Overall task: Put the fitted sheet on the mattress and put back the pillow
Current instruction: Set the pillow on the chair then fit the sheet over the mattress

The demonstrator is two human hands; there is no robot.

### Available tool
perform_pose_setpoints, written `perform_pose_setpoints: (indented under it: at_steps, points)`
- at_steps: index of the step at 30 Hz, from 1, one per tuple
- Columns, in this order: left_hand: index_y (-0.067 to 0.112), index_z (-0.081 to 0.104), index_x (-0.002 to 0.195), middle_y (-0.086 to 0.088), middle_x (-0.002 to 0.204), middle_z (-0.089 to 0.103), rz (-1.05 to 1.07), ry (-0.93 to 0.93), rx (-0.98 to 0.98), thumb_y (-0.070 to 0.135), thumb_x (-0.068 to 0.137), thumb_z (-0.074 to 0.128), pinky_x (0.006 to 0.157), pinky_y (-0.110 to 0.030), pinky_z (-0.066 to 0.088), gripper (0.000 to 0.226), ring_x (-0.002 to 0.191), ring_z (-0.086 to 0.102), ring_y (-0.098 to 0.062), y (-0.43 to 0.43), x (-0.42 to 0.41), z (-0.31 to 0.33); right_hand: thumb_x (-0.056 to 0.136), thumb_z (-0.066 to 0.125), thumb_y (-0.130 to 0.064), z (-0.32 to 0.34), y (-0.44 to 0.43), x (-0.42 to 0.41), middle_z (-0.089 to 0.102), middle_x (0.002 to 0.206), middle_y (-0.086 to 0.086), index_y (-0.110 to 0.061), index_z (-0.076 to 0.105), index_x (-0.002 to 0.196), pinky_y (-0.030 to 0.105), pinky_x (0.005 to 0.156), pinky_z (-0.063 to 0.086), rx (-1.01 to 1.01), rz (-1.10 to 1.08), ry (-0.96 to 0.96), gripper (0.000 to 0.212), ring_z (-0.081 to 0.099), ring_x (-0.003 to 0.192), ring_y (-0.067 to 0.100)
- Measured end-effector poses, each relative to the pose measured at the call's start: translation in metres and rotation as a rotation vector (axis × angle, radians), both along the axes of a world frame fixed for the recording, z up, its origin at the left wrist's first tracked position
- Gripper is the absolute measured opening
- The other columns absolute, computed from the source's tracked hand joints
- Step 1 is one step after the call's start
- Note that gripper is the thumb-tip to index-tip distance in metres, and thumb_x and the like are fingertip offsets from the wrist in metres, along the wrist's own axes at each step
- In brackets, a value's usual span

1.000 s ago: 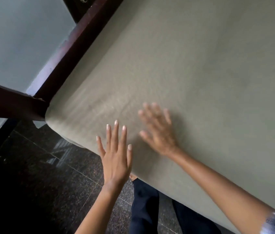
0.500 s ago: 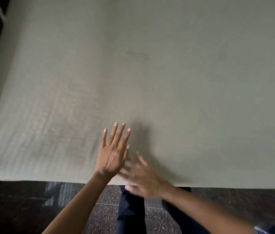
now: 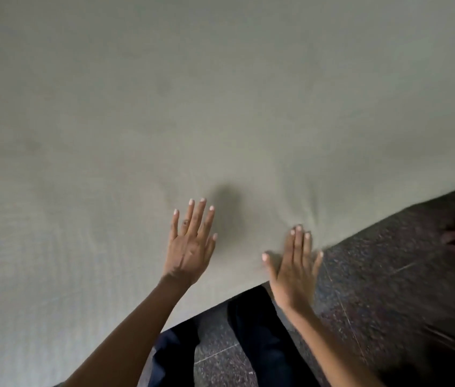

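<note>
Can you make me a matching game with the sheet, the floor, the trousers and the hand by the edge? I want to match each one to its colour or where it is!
Things:
1. fitted sheet
2. floor
3. trousers
4. right hand

Match with:
A. dark blue
B. at the sheet's edge, fingers straight
C. grey-green
D. dark and speckled

Right pairs: 1-C, 2-D, 3-A, 4-B.
</note>
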State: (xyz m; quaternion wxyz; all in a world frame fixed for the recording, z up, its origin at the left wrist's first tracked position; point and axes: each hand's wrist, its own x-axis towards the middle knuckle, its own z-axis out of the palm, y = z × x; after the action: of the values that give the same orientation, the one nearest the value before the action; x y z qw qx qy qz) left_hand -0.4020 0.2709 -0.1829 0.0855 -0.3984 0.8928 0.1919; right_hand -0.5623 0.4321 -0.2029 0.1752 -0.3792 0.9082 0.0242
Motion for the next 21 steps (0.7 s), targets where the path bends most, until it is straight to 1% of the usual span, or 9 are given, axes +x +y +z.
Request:
perform_pose_setpoints:
  at_steps: [2,5,7,9,11,12,14,17,21]
  points:
    - [0.011,0.029,0.145,-0.011,0.152,0.030,-0.037,-0.006,-0.018,0.038,0.101,0.010,0.115,-0.044,0.005,0.055,0.142,0.019,-0.029,0.002,-0.044,-0.001,0.095,0.017,-0.055,0.005,-0.010,-0.002,0.003,0.159,0.010,-0.005,0.017,0.150,0.044,0.115,-0.018,-0.068,-0.032,-0.007,0.074,0.001,0.146,0.024]
    - [0.013,0.020,0.149,-0.007,0.157,0.013,0.061,-0.018,-0.016,0.037,0.093,0.014,0.115,-0.041,-0.004,0.061,0.145,0.010,-0.027,0.007,-0.099,-0.006,0.094,0.025,-0.044,0.005,-0.076,-0.021,0.034,0.151,0.009,-0.012,0.043,0.141,0.048,0.115,-0.008,-0.214,0.150,-0.030,0.060,0.026,0.141,0.026]
    - [0.016,0.013,0.150,-0.005,0.158,0.001,0.226,-0.026,0.004,0.029,0.098,0.022,0.116,-0.042,-0.006,0.055,0.146,-0.001,-0.023,0.006,-0.124,-0.013,0.092,0.023,-0.043,-0.005,-0.114,-0.051,0.038,0.149,0.002,-0.020,0.048,0.139,0.053,0.113,0.002,-0.167,0.295,-0.093,0.058,0.031,0.140,0.027]
    - [0.015,0.011,0.151,-0.006,0.159,-0.001,0.282,-0.033,-0.028,0.023,0.100,0.032,0.116,-0.043,-0.004,0.056,0.146,-0.003,-0.023,0.004,-0.143,-0.013,0.092,0.018,-0.048,-0.022,-0.120,-0.092,0.029,0.154,0.002,-0.020,0.038,0.145,0.056,0.114,0.000,-0.135,0.345,-0.074,0.064,0.022,0.143,0.029]
    - [0.014,0.012,0.151,-0.007,0.159,0.002,0.210,-0.050,-0.039,0.023,0.100,0.035,0.116,-0.044,-0.004,0.057,0.147,-0.002,-0.024,0.004,-0.161,-0.013,0.095,0.015,-0.051,-0.030,-0.095,-0.132,0.007,0.159,0.003,-0.016,0.017,0.151,0.049,0.115,-0.006,-0.118,0.245,-0.014,0.066,0.001,0.147,0.026]
    - [0.014,0.013,0.151,-0.007,0.159,0.003,0.161,-0.052,-0.034,0.023,0.099,0.035,0.116,-0.044,-0.003,0.057,0.147,-0.001,-0.025,0.005,-0.173,-0.014,0.096,0.016,-0.051,-0.032,-0.075,-0.149,0.003,0.159,0.006,-0.012,0.013,0.151,0.046,0.116,-0.006,-0.130,0.132,-0.002,0.068,-0.002,0.147,0.025]
    - [0.013,0.018,0.150,-0.009,0.158,0.009,0.063,-0.048,-0.024,0.027,0.099,0.032,0.116,-0.046,0.000,0.055,0.146,0.004,-0.026,0.011,-0.198,-0.015,0.095,0.015,-0.053,-0.027,-0.030,-0.176,0.005,0.159,0.009,-0.007,0.014,0.150,0.045,0.118,-0.004,-0.145,-0.072,0.055,0.072,0.001,0.147,0.025]
    - [0.013,0.026,0.148,-0.011,0.156,0.018,-0.070,-0.059,-0.010,0.039,0.093,0.018,0.115,-0.050,0.008,0.061,0.145,0.013,-0.031,0.020,-0.240,-0.015,0.095,0.015,-0.058,-0.015,0.020,-0.191,0.000,0.159,0.003,-0.012,0.009,0.151,0.046,0.115,-0.016,-0.119,-0.253,0.037,0.073,-0.002,0.146,0.021]
    - [0.012,0.034,0.145,-0.012,0.154,0.023,-0.168,-0.046,-0.012,0.036,0.094,0.016,0.111,-0.054,0.019,0.059,0.142,0.021,-0.033,0.028,-0.297,-0.020,0.089,0.037,-0.037,0.002,0.014,-0.202,0.028,0.154,0.008,-0.007,0.033,0.143,0.056,0.112,0.000,-0.219,-0.311,0.076,0.063,0.020,0.143,0.027]
